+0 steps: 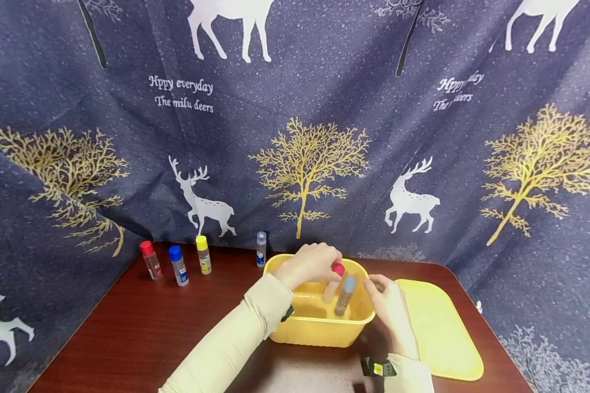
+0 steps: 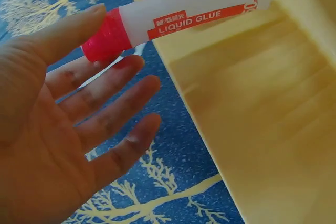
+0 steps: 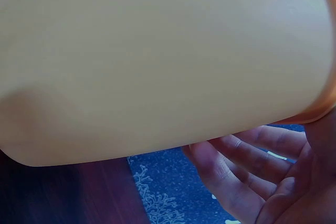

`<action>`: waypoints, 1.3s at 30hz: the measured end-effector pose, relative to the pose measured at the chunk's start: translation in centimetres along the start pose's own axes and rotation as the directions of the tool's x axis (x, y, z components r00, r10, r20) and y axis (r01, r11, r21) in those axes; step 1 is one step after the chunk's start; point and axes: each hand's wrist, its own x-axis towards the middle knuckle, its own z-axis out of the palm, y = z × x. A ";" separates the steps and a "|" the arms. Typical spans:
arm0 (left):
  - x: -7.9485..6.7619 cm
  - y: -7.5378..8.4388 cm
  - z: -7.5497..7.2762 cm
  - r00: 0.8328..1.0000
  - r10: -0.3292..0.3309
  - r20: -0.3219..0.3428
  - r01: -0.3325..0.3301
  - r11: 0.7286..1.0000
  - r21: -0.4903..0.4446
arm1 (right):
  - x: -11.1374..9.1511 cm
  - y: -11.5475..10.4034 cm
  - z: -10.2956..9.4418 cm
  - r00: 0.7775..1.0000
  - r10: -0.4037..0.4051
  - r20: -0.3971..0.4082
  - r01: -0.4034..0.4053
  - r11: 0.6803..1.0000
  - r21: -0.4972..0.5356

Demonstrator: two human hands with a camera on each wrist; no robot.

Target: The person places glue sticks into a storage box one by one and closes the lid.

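Note:
A red-capped liquid glue bottle (image 2: 194,9) is pinched by its cap between the thumb and index finger of my left hand (image 1: 311,265); the other fingers spread loosely. In the head view this bottle dips tilted inside a yellow plastic bin (image 1: 319,332). Beside it in the bin leans a glue bottle with a pale blue cap (image 1: 345,295). My right hand (image 1: 390,308) holds the bin at its right end, the thumb at the rim. In the right wrist view its fingers (image 3: 231,182) lie against the outer wall, partly hidden behind it.
On the left of the dark red table (image 1: 142,338) stand bottles with a red cap (image 1: 151,261), a blue cap (image 1: 178,266) and a yellow cap (image 1: 204,255). A clear-capped bottle (image 1: 261,249) stands behind the bin. A yellow lid (image 1: 442,330) lies at right. Patterned cloth (image 1: 295,98) hangs behind.

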 end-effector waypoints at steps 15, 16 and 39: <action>2.0 -0.2 1.1 0.993 -0.063 0.100 0.040 0.976 0.213 | 0.0 -0.3 0.0 1.000 -0.016 -0.004 0.016 1.000 0.009; 2.1 -0.2 1.2 0.992 -0.070 0.107 0.044 0.973 0.225 | 0.0 -0.3 0.0 1.000 -0.014 -0.002 0.014 1.000 0.010; 3.1 0.4 2.1 0.986 -0.070 0.148 0.025 0.957 0.289 | -0.2 -0.1 0.0 1.000 -0.002 -0.006 0.002 1.000 0.011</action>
